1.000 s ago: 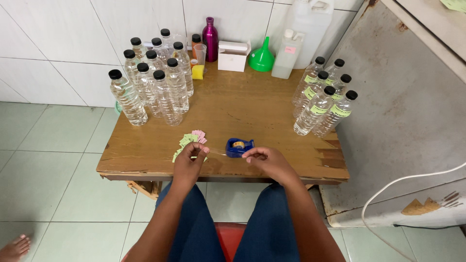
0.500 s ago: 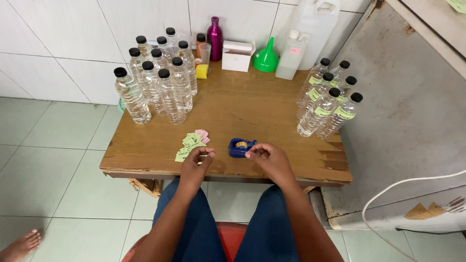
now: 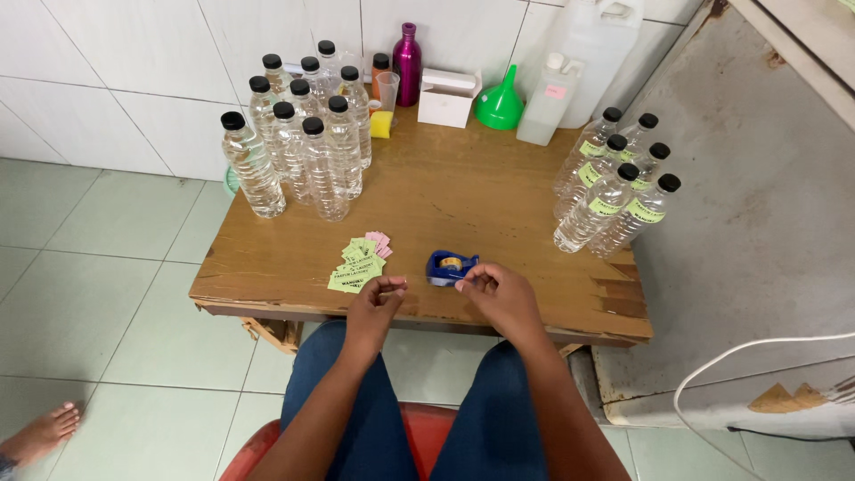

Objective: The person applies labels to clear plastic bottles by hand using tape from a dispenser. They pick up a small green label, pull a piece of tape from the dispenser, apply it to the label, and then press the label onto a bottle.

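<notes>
Clear plastic bottles with black caps (image 3: 303,142), unlabelled, clustered at the back left of the wooden table (image 3: 463,196); clear liquid inside each. Second group of labelled bottles (image 3: 614,183) at the right edge, same black caps, green labels on the sides, also full of clear liquid. Along the tiled wall: small clear cup (image 3: 385,105) holding yellow liquid, magenta metal bottle (image 3: 407,64), white cardboard box (image 3: 448,96) with flap open, green funnel (image 3: 500,105) standing mouth down, white squeeze bottle (image 3: 545,111), large translucent jerrycan (image 3: 601,49); contents of the last four not discernible.

Blue tape dispenser (image 3: 450,265) near the front edge of the table, roll visible inside. Right hand (image 3: 500,296) just beside it on the right, fingertips pinched together near the dispenser's cutter; a strip of tape between them too fine to confirm. Left hand (image 3: 376,303) just left of the dispenser, fingers curled with thumb and forefinger pinched; anything held there too small to tell. Pile of green and pink paper labels (image 3: 358,263) on the table just beyond the left hand, not touched.
</notes>
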